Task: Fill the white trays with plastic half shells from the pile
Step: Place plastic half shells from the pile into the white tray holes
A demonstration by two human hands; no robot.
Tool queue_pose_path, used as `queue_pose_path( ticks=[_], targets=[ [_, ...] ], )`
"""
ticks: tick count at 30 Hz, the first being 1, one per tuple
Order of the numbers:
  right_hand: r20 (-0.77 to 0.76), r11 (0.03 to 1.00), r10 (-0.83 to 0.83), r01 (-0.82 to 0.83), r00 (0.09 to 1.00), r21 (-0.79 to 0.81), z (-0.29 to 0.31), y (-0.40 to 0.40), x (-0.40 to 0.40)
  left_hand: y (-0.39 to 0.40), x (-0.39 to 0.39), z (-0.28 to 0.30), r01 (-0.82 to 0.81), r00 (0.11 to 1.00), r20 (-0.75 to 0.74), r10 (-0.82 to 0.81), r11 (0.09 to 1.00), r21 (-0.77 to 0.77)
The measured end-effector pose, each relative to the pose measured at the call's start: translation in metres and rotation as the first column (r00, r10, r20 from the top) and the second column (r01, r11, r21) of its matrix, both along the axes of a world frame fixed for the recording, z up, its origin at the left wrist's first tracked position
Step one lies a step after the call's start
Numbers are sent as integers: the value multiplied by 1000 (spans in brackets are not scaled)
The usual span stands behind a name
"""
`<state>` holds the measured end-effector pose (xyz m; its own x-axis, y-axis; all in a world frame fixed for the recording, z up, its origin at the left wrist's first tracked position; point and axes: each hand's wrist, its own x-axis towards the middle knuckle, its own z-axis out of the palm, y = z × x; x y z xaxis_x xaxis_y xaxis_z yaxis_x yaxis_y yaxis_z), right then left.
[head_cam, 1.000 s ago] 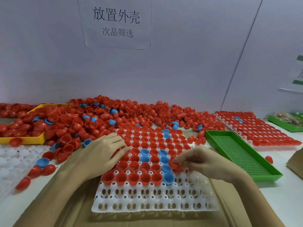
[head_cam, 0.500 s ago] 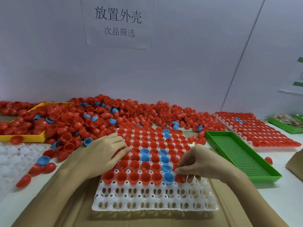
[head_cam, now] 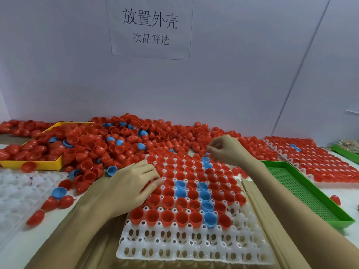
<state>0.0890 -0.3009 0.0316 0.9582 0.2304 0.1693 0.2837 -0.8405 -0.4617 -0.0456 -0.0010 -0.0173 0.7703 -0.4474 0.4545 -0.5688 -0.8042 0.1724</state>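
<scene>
The right hand [head_cam: 227, 152] has left the near rows, where half a second ago it was seating a red shell, and now sits up at the far edge of the white moulded plastic tray [head_cam: 194, 247], by the heap. Its fingers [head_cam: 212, 150] are curled in tight; whether they pinch a shell there I cannot tell. The left hand [head_cam: 128, 188] has not moved: it rests on the tray's left edge, fingers [head_cam: 149, 178] loosely bent over the red cups, nothing visibly held.

Now the setting, biggest first. A pale wall runs behind everything, with a white paper sign [head_cam: 150, 28] printed in black characters. Below it lies the desk [head_cam: 21, 247], and along its back the great pile of red and blue plastic half shells [head_cam: 124, 144], spilling over a yellow plastic tray [head_cam: 50, 164] on the left. The centre tray sits on brown cardboard [head_cam: 256, 202]; its far rows are full, the nearest two rows bare. A second white tray, filled with red shells [head_cam: 314, 162], lies far right. Between them sits a green mesh plastic tray [head_cam: 303, 193]. At the left edge is a clear white empty tray [head_cam: 21, 189], and beside it one loose blue half shell [head_cam: 59, 192].
</scene>
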Motion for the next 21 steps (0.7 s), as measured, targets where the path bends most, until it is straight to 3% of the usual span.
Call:
queue_pose_path(
  ticks=[5,8,10,17,21],
  targets=[
    [127,980,45,-19,991,-197,-23,20,79,3,3,-1,5,996,85,-8,999,31],
    [98,927,57,-17,994,-374,-39,25,105,6,5,-4,-4,994,106,-4,998,70],
    [86,915,32,5,996,-404,-48,31,115,7,7,-5,-7,993,121,-3,997,81],
    [137,970,-42,73,990,-231,-34,39,110,13,9,-5,-18,987,163,5,997,76],
    [176,997,-10,-3,984,75,-22,24,73,13,8,-3,-39,979,203,35,999,16]
  ],
)
